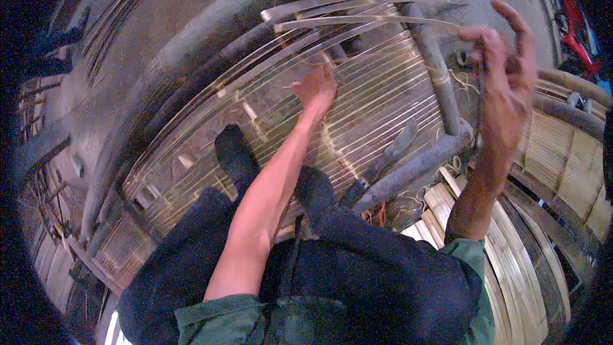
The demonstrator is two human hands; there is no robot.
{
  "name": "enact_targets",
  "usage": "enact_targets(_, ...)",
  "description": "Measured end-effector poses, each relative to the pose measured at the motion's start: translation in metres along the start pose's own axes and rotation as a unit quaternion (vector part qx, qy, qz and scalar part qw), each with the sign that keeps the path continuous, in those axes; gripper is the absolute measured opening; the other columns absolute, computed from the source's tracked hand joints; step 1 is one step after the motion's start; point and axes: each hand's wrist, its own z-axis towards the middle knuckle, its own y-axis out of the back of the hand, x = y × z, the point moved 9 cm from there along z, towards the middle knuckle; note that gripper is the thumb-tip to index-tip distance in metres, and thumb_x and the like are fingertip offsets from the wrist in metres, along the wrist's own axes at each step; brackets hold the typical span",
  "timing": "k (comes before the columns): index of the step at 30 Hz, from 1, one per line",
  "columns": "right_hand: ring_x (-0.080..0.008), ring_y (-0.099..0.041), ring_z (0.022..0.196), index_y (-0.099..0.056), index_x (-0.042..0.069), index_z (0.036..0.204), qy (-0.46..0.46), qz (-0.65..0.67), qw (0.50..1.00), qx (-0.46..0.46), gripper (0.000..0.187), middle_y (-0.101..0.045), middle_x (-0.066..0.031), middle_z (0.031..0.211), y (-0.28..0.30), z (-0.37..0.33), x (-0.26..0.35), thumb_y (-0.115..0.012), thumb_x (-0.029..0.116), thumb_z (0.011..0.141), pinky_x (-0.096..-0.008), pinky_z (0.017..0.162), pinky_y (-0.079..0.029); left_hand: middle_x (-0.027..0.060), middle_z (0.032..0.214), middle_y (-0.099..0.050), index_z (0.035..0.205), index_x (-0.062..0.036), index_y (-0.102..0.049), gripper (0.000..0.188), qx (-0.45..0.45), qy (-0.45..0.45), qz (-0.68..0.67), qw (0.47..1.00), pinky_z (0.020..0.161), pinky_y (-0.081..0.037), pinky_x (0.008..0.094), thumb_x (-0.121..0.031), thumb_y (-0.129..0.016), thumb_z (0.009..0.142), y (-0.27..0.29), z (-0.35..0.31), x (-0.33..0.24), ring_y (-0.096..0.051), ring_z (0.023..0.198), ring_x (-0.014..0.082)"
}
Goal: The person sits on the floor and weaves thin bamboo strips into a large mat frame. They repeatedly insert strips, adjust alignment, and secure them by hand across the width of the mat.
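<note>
A panel of thin parallel bamboo slats (377,70) stretches in front of me, crossed by light ties. My left hand (316,91) rests low over its middle beside one tie, thumb held away from the other fingers, whose tips are partly hidden. My right hand (504,70) is raised beyond the panel's right end and blurred. Its bent finger and thumb meet the end of a pale bamboo strip (370,19), while another finger points up. The strip runs leftward above the panel's far edge, close to other loose strips.
A thick curved grey pole (211,32) passes along the far side. A shorter pole (437,76) borders the panel at the right. Split bamboo pieces (520,268) lie at the lower right. My dark-clad legs (236,160) reach the near edge. Thin rods (121,13) lie at the upper left.
</note>
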Motion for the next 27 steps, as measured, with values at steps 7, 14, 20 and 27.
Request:
enact_targets(7,-0.0044,-0.042,0.067,-0.054,0.006,0.122,-0.004,-0.167,0.984,0.055,0.033,-0.059,0.0008,0.085,0.065,0.004,0.016,-0.047,0.022,0.094,-0.0185,0.062,-0.033,0.0131,0.083,-0.067,0.094,-0.0115,-0.065,0.038,-0.03,-0.063,0.081,0.994,0.084,-0.031,0.0598,-0.044,-0.046,0.086,0.02,-0.005,-0.026,-0.062,0.082,0.0363)
enact_targets(14,-0.0187,-0.052,0.105,-0.059,0.005,0.111,0.063,-0.308,0.949,-0.025,0.03,-0.057,-0.0089,0.115,0.117,0.028,-0.008,-0.045,0.024,0.094,-0.0306,0.093,-0.038,0.012,0.102,-0.064,0.101,-0.0126,-0.062,0.037,0.178,0.018,0.068,0.981,0.081,-0.032,0.0611,-0.037,-0.036,0.091,-0.006,0.004,0.0,-0.058,0.096,0.0349)
enact_targets(20,-0.038,-0.061,0.081,-0.057,0.008,0.097,0.029,-0.272,0.953,0.127,0.015,-0.061,-0.0194,0.095,-0.077,-0.043,-0.191,-0.048,0.016,0.088,-0.0442,0.068,-0.049,0.0109,0.109,-0.062,0.101,-0.0117,-0.063,0.041,0.131,0.023,0.043,0.99,0.082,-0.034,0.0631,-0.037,-0.033,0.091,-0.005,0.013,-0.002,-0.056,0.106,0.0336)
enact_targets(27,-0.0412,-0.062,0.072,-0.056,0.004,0.091,0.005,-0.355,0.902,0.247,0.025,-0.062,-0.0237,0.075,-0.209,-0.037,-0.198,-0.049,0.027,0.087,-0.0518,0.064,-0.049,0.016,0.114,-0.06,0.106,-0.0098,-0.063,0.041,0.217,0.094,0.01,0.972,0.09,-0.03,0.066,-0.036,-0.034,0.092,-0.016,0.018,0.014,-0.052,0.111,0.037)
